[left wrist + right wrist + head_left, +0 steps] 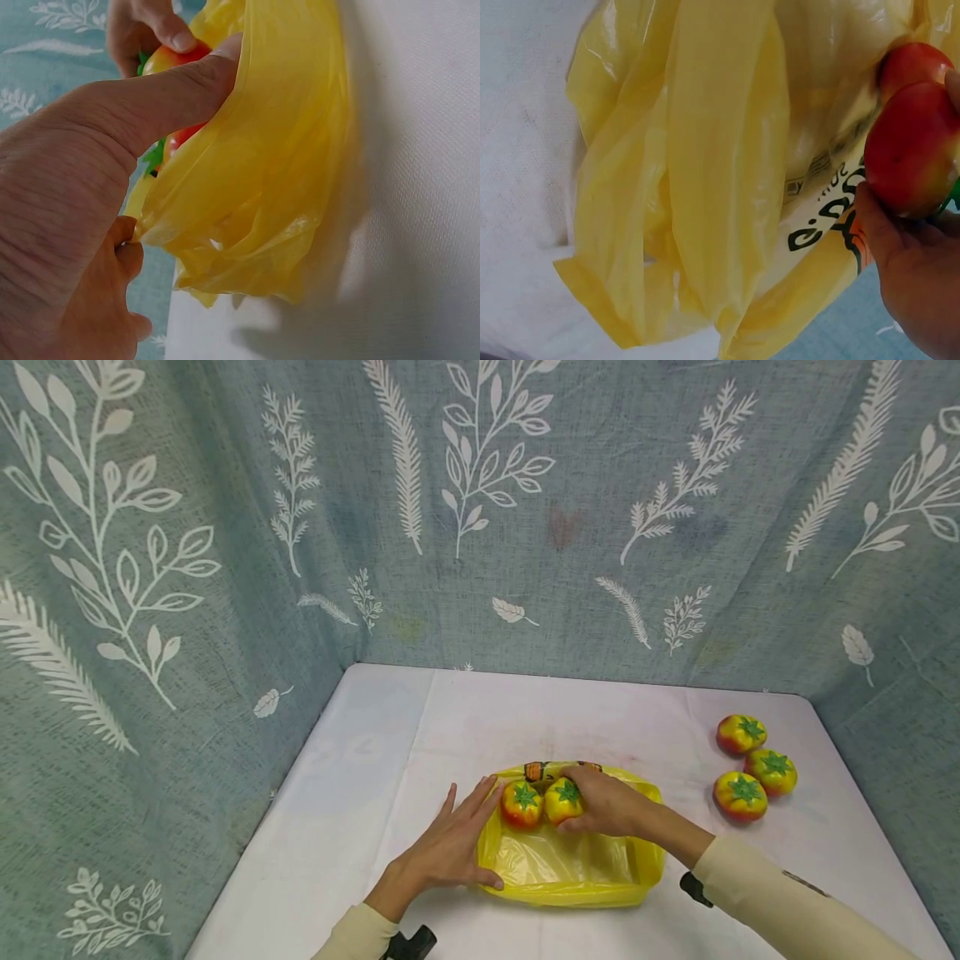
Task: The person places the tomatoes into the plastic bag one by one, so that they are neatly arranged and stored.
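Note:
A yellow plastic bag [555,893] lies on the table with its mouth spread wide. Inside, against its far side, sits a red-and-yellow tomato [521,806] with a green leafy top. Beside it, my right hand [611,802] grips a second tomato [562,802] within the bag; the right wrist view shows fingers around this red fruit [911,146], close to the other one [915,66]. My left hand [453,843] is spread at the bag's left rim, fingers fairly straight. In the left wrist view its thumb [180,97] lies along the bag edge [247,150].
Three more tomatoes stand in a group at the table's right: a rear one [741,734], a right one [772,772] and a front one [740,797]. A white cloth [360,827] covers the table. Patterned blue-green curtains [480,593] surround it at the back and sides.

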Motion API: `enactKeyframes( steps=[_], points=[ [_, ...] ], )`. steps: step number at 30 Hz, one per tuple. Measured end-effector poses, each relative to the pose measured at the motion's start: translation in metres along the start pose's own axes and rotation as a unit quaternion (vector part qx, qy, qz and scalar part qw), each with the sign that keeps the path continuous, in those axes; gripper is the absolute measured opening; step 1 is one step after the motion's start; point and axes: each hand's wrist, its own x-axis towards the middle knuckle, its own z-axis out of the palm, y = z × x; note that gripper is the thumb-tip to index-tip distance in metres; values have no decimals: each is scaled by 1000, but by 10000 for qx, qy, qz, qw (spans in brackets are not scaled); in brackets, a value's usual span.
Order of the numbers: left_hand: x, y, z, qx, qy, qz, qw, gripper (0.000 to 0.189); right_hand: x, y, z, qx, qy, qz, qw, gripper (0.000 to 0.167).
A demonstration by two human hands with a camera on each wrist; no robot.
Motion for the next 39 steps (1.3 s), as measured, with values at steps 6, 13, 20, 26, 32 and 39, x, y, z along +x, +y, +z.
enactKeyframes(
  steps=[6,13,20,26,32,39],
  points=[
    [0,0,-1,29,15,28,10000,136,4,0,2,-46,-17,35,10000,82],
    [0,1,-3,83,33,78,9999,135,5,4,7,-12,42,1,10000,81],
    [0,1,-5,168,33,111,9998,135,7,8,10,-213,85,84,9997,81],
    [0,1,-4,167,43,123,9998,135,9,8,12,-215,84,65,9997,81],
    [0,1,-3,153,83,145,9997,135,9,9,14,-196,96,66,9997,83],
    [1,0,-1,192,132,165,9996,136,9,10,17,-246,131,165,9995,85]
  ],
)
